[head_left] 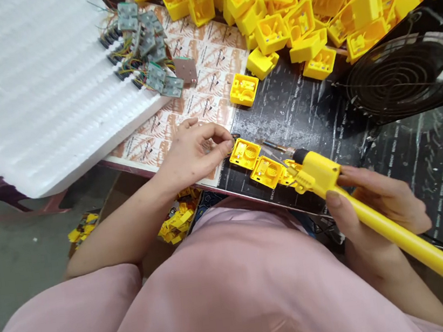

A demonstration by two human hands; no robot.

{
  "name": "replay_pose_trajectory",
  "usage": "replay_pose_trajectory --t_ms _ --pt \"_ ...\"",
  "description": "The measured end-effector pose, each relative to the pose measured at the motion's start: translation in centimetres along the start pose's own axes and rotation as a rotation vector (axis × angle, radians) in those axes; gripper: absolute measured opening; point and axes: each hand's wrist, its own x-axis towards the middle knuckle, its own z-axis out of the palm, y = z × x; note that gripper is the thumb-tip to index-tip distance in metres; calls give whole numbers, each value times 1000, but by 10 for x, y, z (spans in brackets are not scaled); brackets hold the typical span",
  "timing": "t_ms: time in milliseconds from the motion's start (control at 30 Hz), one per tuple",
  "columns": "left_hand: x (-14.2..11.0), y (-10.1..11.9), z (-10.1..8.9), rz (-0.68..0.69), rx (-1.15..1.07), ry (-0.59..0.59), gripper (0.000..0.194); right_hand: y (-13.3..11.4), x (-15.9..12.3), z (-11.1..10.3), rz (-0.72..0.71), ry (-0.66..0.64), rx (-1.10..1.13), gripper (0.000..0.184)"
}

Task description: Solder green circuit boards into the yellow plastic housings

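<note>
Here the right hand point(377, 205) wraps a yellow plastic soldering iron point(402, 235), left hand point(193, 156) pinching something tiny point(229, 146).

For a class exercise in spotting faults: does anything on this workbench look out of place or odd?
One square brownish plate stands out. It lies on the printed paper beside the grey wired modules, but differs in colour and shows a bare face.

Bright even light, soft faint shadows, wide-angle edge distortion
</note>
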Motion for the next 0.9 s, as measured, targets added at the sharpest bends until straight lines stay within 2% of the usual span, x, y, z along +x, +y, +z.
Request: replay_pose_trajectory --t_ms 133,300,533,600,767,900 --pt "5 6 3 71 216 -39 25 -4 9 10 -167 -78 48 47" --pt "8 6 10 135 359 -15 24 -11 12 11 -131 -85 -36 45" --pt "9 6 16 199 422 7 25 -18 15 8 -192 -159 -86 29" --pt "9 7 16 202 423 2 27 -19 19 10 -211 -209 -98 28" --pt "11 9 14 233 440 -4 25 -22 29 16 -348 -230 -134 26" --pt "12 11 12 240 457 -35 27 -23 35 11 -402 -290 -173 25"
